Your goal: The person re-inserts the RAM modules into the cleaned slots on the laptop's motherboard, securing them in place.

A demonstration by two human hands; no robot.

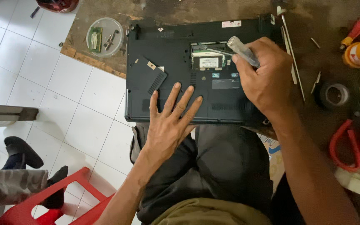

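Black laptop [196, 71] upside down, compartment open; clear-handled screwdriver [241, 51] angled over it.

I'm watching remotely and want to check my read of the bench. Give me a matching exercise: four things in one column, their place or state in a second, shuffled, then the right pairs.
Things:
1. left hand
2. right hand
3. loose cover panel
4. round clear lid

Places or states:
A. holds a clear-handled screwdriver over the open bay
B. on the wooden table, beyond the laptop's left corner, with a green memory module in it
C. lies flat, fingers spread, on the upturned laptop
D. rests askew on the laptop's left part

Pairs: 1-C, 2-A, 3-D, 4-B
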